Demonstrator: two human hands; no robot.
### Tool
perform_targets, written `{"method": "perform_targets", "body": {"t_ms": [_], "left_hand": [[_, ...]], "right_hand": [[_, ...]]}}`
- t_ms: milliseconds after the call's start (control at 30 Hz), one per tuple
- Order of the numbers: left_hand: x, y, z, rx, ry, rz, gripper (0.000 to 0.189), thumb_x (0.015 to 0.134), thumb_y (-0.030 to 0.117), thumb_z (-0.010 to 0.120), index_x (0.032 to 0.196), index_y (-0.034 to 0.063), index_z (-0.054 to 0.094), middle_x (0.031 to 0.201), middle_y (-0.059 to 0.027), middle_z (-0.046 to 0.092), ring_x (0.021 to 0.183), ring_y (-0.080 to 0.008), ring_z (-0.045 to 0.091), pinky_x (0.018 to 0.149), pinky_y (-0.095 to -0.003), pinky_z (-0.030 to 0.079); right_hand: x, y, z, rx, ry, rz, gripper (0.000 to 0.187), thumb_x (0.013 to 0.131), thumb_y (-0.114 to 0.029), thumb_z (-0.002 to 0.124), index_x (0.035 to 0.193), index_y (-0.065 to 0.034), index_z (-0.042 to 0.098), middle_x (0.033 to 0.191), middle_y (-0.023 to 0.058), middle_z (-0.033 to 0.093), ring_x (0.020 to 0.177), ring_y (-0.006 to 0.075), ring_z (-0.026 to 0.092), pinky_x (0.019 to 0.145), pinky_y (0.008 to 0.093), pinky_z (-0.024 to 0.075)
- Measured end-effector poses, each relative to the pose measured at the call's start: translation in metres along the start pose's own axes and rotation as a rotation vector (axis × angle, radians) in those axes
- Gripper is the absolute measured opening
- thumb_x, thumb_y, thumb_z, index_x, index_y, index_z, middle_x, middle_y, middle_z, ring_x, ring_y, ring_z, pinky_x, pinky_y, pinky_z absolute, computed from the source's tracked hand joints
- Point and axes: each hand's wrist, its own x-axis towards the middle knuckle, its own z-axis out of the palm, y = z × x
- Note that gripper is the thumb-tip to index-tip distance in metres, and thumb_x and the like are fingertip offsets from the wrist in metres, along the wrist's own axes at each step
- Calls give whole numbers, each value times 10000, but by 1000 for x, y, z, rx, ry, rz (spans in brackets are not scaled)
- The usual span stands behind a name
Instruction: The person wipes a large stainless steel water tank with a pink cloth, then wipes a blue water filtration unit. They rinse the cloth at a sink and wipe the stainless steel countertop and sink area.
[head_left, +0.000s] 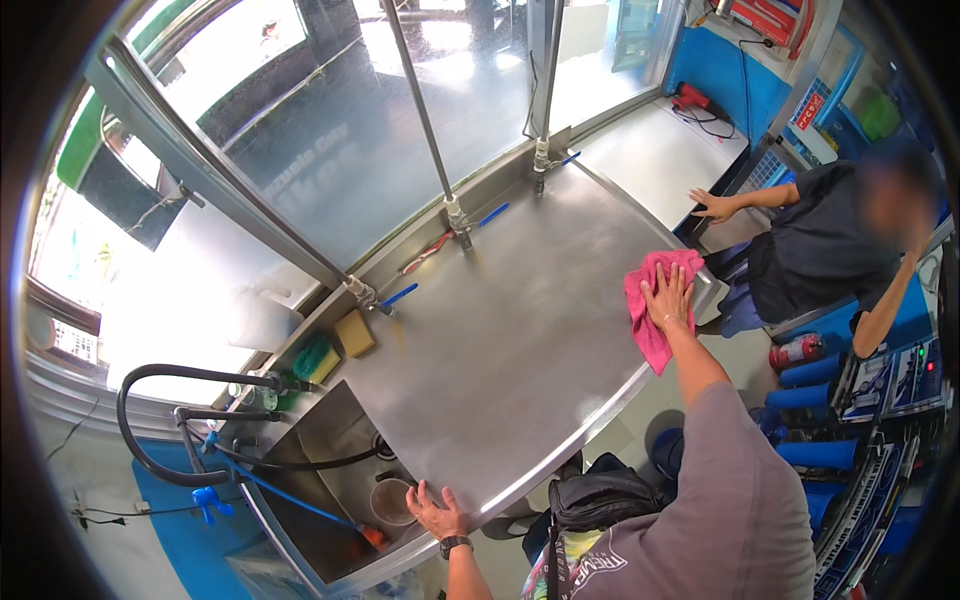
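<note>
My right hand (670, 296) lies with spread fingers on a pink cloth (651, 341), holding it down against the right end of a stainless steel counter (495, 330). Part of the cloth hangs at the counter's rim. My left hand (439, 514), a dark watch at its wrist, holds nothing. Its fingers are apart at the counter's front edge, beside the sink (300, 487). Inside the sink, close to those fingers, is a round pale container (391, 501). A blue-handled brush-like tool (307, 500) with an orange end slants across the basin.
Three pipes with blue-handled valves (493, 215) rise along the counter's back. Sponges (355, 334) and a red-and-grey hand tool (427, 252) lie there. A black faucet hose (142, 375) arches left. Another person (810, 232) stands right, by a white table (645, 157) bearing a red heat gun (701, 101).
</note>
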Motion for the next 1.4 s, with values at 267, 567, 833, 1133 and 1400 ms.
{"method": "perform_targets", "body": {"t_ms": [267,567,833,1133,1400], "left_hand": [[1,7,-1,37,-1,-19,594,943,401,696,1406,49,571,1468,-242,452,1370,-450,458,1144,-551,395],[0,2,1,39,35,-6,615,972,464,664,1394,28,565,1461,-244,462,1349,-455,477,1124,-542,406],[-1,-7,5,23,85,-13,627,993,509,622,1363,6,568,1453,-262,461,1353,-460,472,1133,-546,392],[-1,-3,2,23,52,-50,600,976,481,639,1354,19,578,1442,-235,466,1360,-439,456,1145,-550,375],[1,3,1,27,32,-51,595,958,448,669,1370,31,565,1450,-229,465,1366,-435,451,1154,-542,367]], "right_hand": [[-46,-193,28,31,96,-97,710,1090,-534,302,1665,-117,293,1727,215,228,1617,370,164,1270,639,107],[-330,-298,20,354,-173,-1214,698,1050,-482,457,1603,-60,394,1719,213,246,1613,377,161,1277,644,69],[-357,-248,24,341,-443,-1865,666,1053,-471,469,1615,-122,399,1718,188,266,1614,316,202,1293,613,74],[-115,-61,-2,321,-122,-1333,535,973,-439,644,1450,-198,613,1587,143,478,1464,354,462,1243,607,263],[-5,-28,10,10,-12,-8,760,1057,-606,373,1676,-173,283,1750,141,206,1626,329,141,1279,625,107]]}}
